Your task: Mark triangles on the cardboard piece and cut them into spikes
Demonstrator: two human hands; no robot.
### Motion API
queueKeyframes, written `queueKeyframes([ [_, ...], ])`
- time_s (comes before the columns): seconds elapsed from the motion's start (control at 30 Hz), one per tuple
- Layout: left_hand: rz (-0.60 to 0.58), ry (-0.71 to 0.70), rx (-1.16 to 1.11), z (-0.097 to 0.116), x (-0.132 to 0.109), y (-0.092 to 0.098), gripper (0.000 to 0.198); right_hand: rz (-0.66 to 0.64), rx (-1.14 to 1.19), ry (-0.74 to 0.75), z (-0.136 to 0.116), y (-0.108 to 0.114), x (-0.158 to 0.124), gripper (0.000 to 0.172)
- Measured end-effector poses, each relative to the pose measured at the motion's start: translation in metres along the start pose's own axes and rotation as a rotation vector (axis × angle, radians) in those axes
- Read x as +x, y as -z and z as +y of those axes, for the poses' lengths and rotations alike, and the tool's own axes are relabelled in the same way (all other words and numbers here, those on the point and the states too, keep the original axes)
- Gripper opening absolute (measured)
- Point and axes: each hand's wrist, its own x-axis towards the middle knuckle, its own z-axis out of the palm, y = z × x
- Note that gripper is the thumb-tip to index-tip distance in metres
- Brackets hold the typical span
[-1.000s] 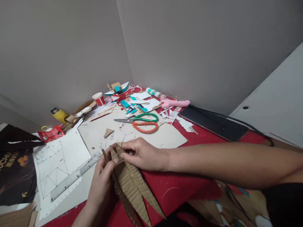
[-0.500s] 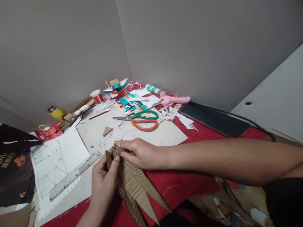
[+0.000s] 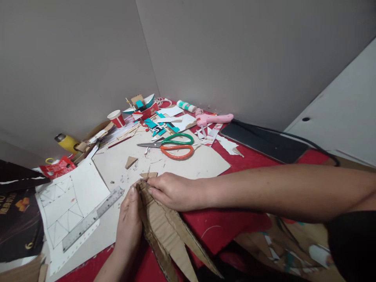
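Long pointed strips of brown corrugated cardboard (image 3: pixel 164 227) meet at a narrow upper end and spread apart toward the bottom of the view. My left hand (image 3: pixel 129 217) presses on the left side of that upper end, thumb up along its edge. From the right, my right hand (image 3: pixel 173 191) pinches the same end between thumb and fingers. Just beyond the fingertips lies a small cardboard scrap (image 3: pixel 149 175) on the white board (image 3: pixel 205 164). Green-and-orange-handled scissors (image 3: pixel 176 147) rest above my right hand.
Left are a clear ruler (image 3: pixel 94 221) on a paper with drawn triangles (image 3: pixel 63 196) and a yellow bottle (image 3: pixel 67 143). Behind stand a paper cup (image 3: pixel 116 118) and a small boat model (image 3: pixel 139 105). A pink glue gun (image 3: pixel 214 119) and dark flat panel (image 3: pixel 261 141) lie right.
My left thumb has shifted from the cardboard's face to its left edge, and the strips have closed together at the top. The small scrap beyond my fingers shows more. The view has shifted slightly.
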Motion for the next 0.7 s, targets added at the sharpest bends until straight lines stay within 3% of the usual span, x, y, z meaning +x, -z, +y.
queueKeyframes([
  [0.2,0.215,0.095,0.105,-0.001,-0.006,-0.005,0.041,0.016,-0.008,0.036,0.0,-0.001,-0.001,0.015],
  [0.4,0.008,0.024,-0.043,0.005,-0.005,-0.006,0.043,0.057,-0.008,0.057,0.004,-0.005,0.002,0.015],
  [0.7,0.041,0.031,-0.102,-0.006,-0.002,-0.002,0.043,0.043,0.178,0.086,0.007,-0.007,0.001,0.022],
])
